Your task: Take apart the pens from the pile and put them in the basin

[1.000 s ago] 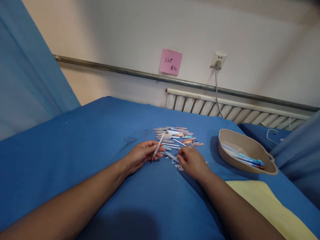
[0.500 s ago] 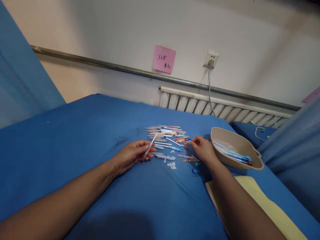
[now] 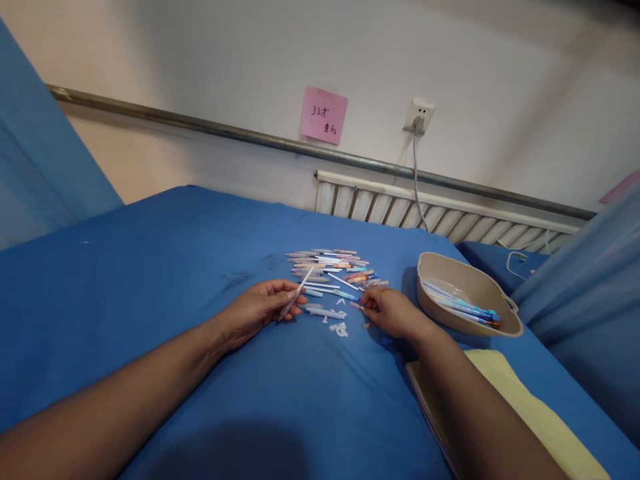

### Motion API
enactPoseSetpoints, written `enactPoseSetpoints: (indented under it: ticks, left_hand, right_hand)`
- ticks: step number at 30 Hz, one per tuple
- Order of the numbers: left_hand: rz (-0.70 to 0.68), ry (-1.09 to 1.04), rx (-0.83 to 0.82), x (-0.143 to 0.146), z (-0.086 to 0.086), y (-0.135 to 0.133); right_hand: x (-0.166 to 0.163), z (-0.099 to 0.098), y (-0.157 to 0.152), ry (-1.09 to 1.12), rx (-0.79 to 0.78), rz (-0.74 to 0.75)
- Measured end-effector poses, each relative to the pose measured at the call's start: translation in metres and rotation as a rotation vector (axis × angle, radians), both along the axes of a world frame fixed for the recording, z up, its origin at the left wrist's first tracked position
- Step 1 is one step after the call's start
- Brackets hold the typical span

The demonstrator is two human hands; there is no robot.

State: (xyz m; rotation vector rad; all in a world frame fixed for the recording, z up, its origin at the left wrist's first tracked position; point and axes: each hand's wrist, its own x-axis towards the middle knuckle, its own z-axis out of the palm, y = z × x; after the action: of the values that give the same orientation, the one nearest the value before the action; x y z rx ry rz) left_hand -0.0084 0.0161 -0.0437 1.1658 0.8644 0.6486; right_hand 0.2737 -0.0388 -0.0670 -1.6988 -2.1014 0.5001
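Note:
My left hand (image 3: 267, 307) is closed on a slim pen (image 3: 297, 293), white at its raised upper end and greyish lower down, tilted over the cloth. My right hand (image 3: 387, 310) is low over the cloth with thumb and fingers pinched together. A pinkish pen piece (image 3: 355, 305) shows just left of its fingertips; what the pinch holds is hidden. Beyond both hands lies a loose pile of pens and pen parts (image 3: 325, 265). Between the hands are a pale pen barrel (image 3: 325, 313), a light-blue pen (image 3: 345, 295) and small white bits (image 3: 340, 329).
A beige basin (image 3: 427, 260) with several blue and white pens stands right of my right hand. Under my right forearm lies a yellow sheet or pad (image 3: 520, 400). A blue cloth (image 3: 225, 413) covers the table; a radiator (image 3: 370, 197) and wall socket (image 3: 419, 117) are behind.
My right hand has moved left and toward me, from the right edge of the pile onto the pinkish pen parts, now mostly covered. My left hand still holds its pen.

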Motion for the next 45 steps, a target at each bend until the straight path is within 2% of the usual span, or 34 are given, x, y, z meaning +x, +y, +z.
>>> enactPoseSetpoints:
  ticks: [3, 6, 8, 10, 12, 17, 24, 32, 37, 42, 45]
  left_hand:
    - [-0.005, 0.016, 0.023, 0.001, 0.000, -0.002]
    - [-0.018, 0.035, 0.050, 0.002, -0.002, -0.004]
    - [-0.039, 0.054, 0.078, 0.004, -0.002, -0.006]
    - [-0.068, 0.075, 0.118, 0.005, -0.003, -0.008]
    - [-0.099, 0.093, 0.167, 0.006, -0.002, -0.011]
    - [-0.163, 0.153, 0.292, 0.006, -0.002, -0.013]
    - [-0.226, 0.237, 0.387, 0.005, -0.005, -0.012]
    - [-0.282, 0.333, 0.536, 0.004, -0.003, -0.016]
    - [-0.256, 0.288, 0.556, 0.006, -0.003, -0.020]
    - [-0.227, 0.284, 0.573, 0.005, -0.001, -0.022]
    - [-0.254, 0.272, 0.517, 0.005, -0.001, -0.022]
  right_hand:
    - [-0.005, 0.002, 0.000, 0.088, 0.064, -0.019]
    - [-0.013, 0.003, 0.000, 0.399, 0.086, -0.030]
    - [-0.019, 0.004, -0.001, 0.560, 0.069, -0.019]
    - [-0.025, 0.006, -0.002, 0.614, 0.026, -0.013]
    - [-0.029, 0.007, -0.003, 0.601, -0.001, -0.009]
    - [-0.032, 0.009, -0.003, 0.582, 0.085, -0.014]
    - [-0.032, 0.004, -0.001, 0.573, 0.093, -0.011]
    - [-0.043, 0.004, -0.007, 0.441, 0.149, 0.093]
    - [-0.061, 0.006, -0.015, 0.334, 0.189, 0.170]
    - [-0.065, 0.003, -0.017, 0.318, 0.210, 0.152]
    - [-0.064, 0.002, -0.017, 0.321, 0.222, 0.146]
